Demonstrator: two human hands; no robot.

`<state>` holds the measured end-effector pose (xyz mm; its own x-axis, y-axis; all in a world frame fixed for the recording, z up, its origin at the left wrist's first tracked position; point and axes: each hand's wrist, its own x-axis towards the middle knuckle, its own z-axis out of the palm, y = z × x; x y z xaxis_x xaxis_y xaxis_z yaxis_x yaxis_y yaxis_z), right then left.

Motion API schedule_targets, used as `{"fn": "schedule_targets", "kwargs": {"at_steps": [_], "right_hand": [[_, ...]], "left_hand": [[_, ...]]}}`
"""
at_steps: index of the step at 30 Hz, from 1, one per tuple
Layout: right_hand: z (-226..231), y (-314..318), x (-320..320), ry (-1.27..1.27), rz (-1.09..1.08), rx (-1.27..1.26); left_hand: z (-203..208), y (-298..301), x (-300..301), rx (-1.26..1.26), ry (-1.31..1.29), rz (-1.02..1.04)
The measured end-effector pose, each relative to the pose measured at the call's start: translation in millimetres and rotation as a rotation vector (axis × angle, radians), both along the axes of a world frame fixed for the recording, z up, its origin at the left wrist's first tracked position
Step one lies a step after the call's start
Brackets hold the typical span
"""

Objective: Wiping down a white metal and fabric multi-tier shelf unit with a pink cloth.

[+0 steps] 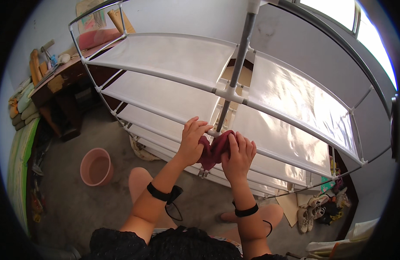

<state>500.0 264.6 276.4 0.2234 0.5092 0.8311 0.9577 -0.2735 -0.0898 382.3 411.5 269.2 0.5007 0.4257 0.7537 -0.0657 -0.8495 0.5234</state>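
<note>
A maroon cloth [214, 151] is bunched between my hands, against the front rail at the rack's middle post. My right hand [238, 155] has its fingers curled into the cloth's right side. With its fingers bent over at the rail, my left hand [192, 142] pinches the cloth's left edge, though its thumb is partly hidden. The multi-tier rack [165, 79] has grey metal tubes, white joints and pale fabric shelves. Its dark grey middle post [243, 50] rises just beyond the cloth.
A pink bucket [97, 167] stands on the grey floor to the left. Behind it are a dark wooden desk [63, 82] and a green-edged bed [24, 160]. Pairs of shoes [310, 214] lie at the lower right. A window [338, 13] is at the upper right.
</note>
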Motion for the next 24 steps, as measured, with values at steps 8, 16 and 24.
{"fn": "schedule_targets", "kwargs": {"at_steps": [8,16,24], "right_hand": [[10.6,22.7,-9.7,0.173,0.051,0.112],[-84.7,-17.9,-50.3,0.183,0.081,0.429],[-113.5,-32.9,-43.5,0.513,0.079,0.568]], "left_hand": [[-2.3,-5.3,-6.3,0.191,0.040,0.014],[-10.8,1.1,-5.7,0.328,0.056,0.097],[-16.2,2.7,-5.6,0.435,-0.011,0.167]]}}
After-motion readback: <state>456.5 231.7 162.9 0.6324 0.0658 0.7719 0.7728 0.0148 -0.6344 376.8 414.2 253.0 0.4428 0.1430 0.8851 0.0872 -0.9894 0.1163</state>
